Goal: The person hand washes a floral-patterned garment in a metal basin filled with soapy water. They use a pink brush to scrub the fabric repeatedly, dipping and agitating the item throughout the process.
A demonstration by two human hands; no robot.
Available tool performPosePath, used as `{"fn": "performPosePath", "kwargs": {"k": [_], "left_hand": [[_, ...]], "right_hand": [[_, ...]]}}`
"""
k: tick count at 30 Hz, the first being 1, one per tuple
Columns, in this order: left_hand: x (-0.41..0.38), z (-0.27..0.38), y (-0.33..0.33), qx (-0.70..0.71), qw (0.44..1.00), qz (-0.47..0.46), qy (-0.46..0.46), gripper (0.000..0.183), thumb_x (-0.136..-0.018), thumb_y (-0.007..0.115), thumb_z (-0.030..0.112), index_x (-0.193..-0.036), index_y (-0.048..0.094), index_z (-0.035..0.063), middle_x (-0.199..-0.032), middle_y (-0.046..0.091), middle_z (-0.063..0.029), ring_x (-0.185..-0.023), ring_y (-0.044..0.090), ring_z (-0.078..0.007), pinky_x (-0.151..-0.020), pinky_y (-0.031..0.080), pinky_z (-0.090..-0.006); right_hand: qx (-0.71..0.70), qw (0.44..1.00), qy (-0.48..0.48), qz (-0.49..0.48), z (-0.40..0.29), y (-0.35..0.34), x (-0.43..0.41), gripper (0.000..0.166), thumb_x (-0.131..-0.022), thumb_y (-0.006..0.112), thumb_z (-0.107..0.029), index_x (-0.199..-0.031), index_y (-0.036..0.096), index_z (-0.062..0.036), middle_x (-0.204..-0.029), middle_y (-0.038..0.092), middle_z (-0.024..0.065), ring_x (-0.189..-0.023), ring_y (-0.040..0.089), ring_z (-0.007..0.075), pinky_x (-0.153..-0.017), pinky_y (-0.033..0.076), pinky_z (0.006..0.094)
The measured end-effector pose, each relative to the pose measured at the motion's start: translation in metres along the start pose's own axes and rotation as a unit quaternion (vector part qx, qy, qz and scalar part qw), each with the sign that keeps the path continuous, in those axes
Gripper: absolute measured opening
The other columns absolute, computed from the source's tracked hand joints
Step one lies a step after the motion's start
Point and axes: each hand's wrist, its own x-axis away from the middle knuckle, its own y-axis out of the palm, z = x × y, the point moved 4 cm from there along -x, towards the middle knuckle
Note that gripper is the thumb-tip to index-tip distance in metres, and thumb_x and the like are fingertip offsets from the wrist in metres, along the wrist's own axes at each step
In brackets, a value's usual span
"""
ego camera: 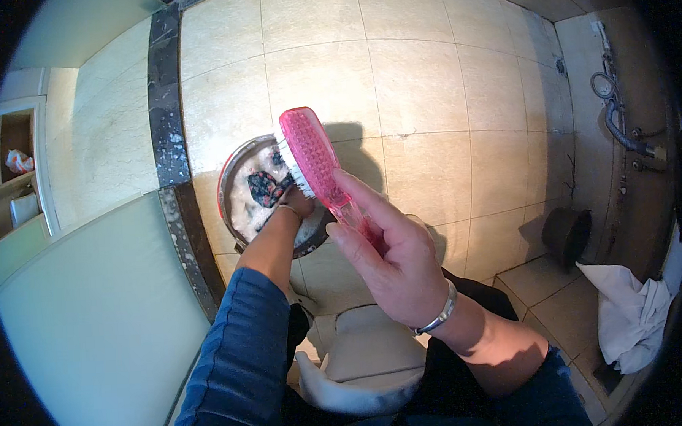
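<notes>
My right hand [397, 256] grips the handle of a pink scrubbing brush [311, 151] with white bristles, raised in front of the basin and facing left. My left hand [299, 202] reaches into a round basin [227, 229] of foamy water on the tiled floor. Dark floral fabric [263, 189] lies in the suds and touches or meets the left hand; whether the fingers grip it is hidden. A silver bangle circles my right wrist.
A dark stone sill [168, 100] and a frosted panel [100, 320] lie left of the basin. A pale seat [375, 343] is below, near my legs. At right are a dark bin [567, 234], white cloth [633, 309] and a shower hose [617, 124].
</notes>
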Motion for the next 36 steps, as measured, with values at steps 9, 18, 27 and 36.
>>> {"fn": "performPosePath", "kwargs": {"k": [9,18,27,36], "left_hand": [[0.029,0.013,-0.088,0.402,0.91,0.068,-0.07,0.035,-0.073,0.071,0.018,-0.105,0.064,0.0068,-0.121,0.057,-0.0179,-0.112,0.052,-0.0364,-0.093,0.042,-0.0451],[0.071,0.002,-0.1,-0.18,0.971,-0.024,-0.154,0.1,-0.072,0.071,0.05,-0.149,0.022,0.0107,-0.154,0.011,-0.023,-0.141,0.008,-0.0447,-0.111,0.013,-0.0573],[0.019,-0.051,-0.07,-0.07,0.945,-0.226,-0.224,0.05,-0.074,0.064,0.031,-0.12,0.062,0.0093,-0.116,0.063,-0.0163,-0.098,0.063,-0.0355,-0.087,0.049,-0.0414],[0.128,-0.035,-0.174,0.684,0.648,0.103,-0.319,0.056,-0.063,0.058,-0.013,-0.117,0.057,-0.0027,-0.101,0.066,-0.0118,-0.089,0.064,-0.0238,-0.074,0.052,-0.0315]], "right_hand": [[-0.018,0.999,-0.02,0.025,0.007,0.006,-0.002,0.049,-0.092,0.059,-0.019,-0.137,0.045,-0.0038,-0.07,0.063,0.0107,-0.055,0.057,0.0124,-0.051,0.047,0.0291],[-0.043,0.999,0.013,-0.008,0.002,0.006,0.003,0.052,-0.093,0.059,-0.01,-0.142,0.041,-0.006,-0.07,0.046,-0.0065,-0.059,0.04,0.0011,-0.053,0.036,0.0185],[-0.015,0.999,0.032,-0.001,0.02,0.011,-0.003,0.052,-0.092,0.059,-0.009,-0.141,0.042,-0.0062,-0.071,0.046,-0.0059,-0.061,0.04,0.0015,-0.055,0.037,0.0188],[0.04,0.999,-0.003,0.019,0.027,0.024,-0.006,0.046,-0.089,0.06,-0.022,-0.131,0.051,-0.0045,-0.062,0.06,0.0132,-0.054,0.062,0.0223,-0.054,0.049,0.0345]]}}
